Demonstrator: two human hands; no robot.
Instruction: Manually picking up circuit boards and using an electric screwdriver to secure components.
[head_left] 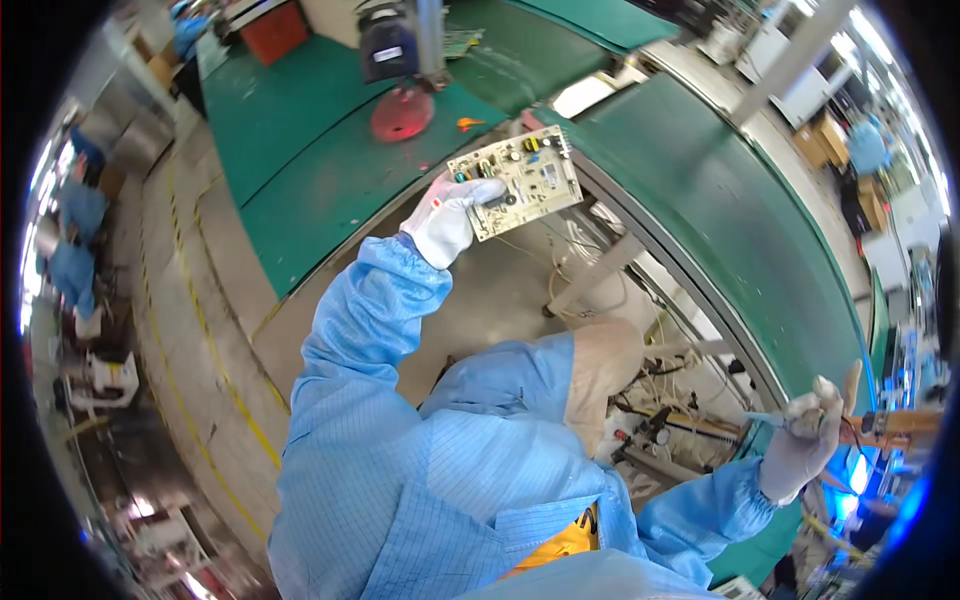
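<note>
A populated circuit board (540, 180) is raised near the corner of the green benches, tilted, with its component side up. My left hand (445, 222), in a white glove, grips its left edge, the thumb lying over the top. Far off at the lower right is my right hand (805, 440), also gloved, with some fingers curled and one pointing up. A thin pale-blue piece (765, 418) sticks out from its left side; I cannot tell what it is. That hand is beside a brown block-like fixture (900, 425).
A black scanner-like device (387, 45) on a post casts a red glow onto the green bench (300, 150). A small orange piece (468, 124) lies nearby. To the right runs a long green-topped line (700, 180) with a metal edge. Cables (590, 260) hang beneath; other people work far left.
</note>
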